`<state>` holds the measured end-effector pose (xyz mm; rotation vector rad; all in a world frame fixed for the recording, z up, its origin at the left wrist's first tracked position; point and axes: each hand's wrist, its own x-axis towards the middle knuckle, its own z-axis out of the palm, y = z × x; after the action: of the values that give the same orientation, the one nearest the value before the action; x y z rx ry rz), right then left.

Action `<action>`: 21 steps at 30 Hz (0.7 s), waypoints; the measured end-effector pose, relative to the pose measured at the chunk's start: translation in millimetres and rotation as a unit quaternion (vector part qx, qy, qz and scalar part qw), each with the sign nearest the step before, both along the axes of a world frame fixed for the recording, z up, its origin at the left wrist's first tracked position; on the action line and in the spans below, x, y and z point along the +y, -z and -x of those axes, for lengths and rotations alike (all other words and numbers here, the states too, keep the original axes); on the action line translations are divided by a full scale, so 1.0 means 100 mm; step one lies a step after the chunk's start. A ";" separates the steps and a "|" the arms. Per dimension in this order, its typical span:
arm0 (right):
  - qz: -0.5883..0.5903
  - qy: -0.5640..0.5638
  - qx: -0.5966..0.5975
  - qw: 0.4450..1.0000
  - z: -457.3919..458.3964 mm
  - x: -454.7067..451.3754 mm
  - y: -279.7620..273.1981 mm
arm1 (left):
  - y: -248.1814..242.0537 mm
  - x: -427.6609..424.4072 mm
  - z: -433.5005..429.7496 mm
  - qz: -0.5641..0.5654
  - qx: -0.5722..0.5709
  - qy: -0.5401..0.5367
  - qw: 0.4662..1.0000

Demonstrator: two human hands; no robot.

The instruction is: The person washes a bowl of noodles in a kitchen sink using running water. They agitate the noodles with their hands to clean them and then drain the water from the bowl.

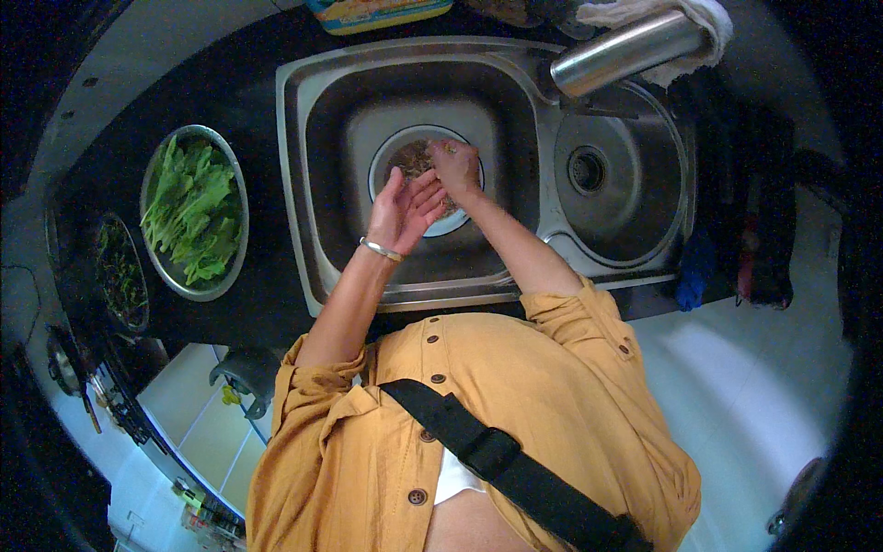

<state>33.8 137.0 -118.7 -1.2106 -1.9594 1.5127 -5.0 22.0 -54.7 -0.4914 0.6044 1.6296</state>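
Observation:
A light round bowl (448,228) stands in the larger basin of the steel sink (517,283). Loose brownish pieces (416,157) lie inside it; what they are cannot be made out. Over the bowl, my left hand (410,207) is palm up with its fingers apart and nothing visible in it; a silvery bangle circles the wrist. Close beside its fingertips, my right hand (457,165) is curled above the bowl's right side. Its fingers hide whatever may be within them, apart from a few small bits near the knuckles.
Left of the sink, a metal bowl (243,241) holds leafy greens (193,207). Farther left sits a dish of dark green sprigs (121,272). A steel cylinder (621,55) with white cloth (717,27) overhangs the smaller basin (638,207). A colourful package (386,14) stands behind the sink.

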 end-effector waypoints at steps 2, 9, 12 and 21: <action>0.040 -0.008 0.003 0.999 -0.06 0.06 0.19 | 0.08 -0.04 -0.01 0.031 0.033 -0.004 0.999; 0.092 -0.057 0.010 0.994 -0.05 -0.01 0.28 | 0.46 -0.09 -0.10 0.113 0.059 -0.039 0.991; 0.139 -0.030 0.012 0.990 -0.06 -0.03 0.24 | 0.52 -0.09 -0.11 0.135 0.060 -0.034 0.988; 0.401 -0.012 0.102 0.910 -0.03 0.04 -0.49 | 0.76 -0.23 -0.10 0.196 0.048 -0.034 0.979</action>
<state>37.2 141.1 -69.3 -1.2235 -1.2201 2.4620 4.8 -1.1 -130.5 -0.7296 1.0008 1.6091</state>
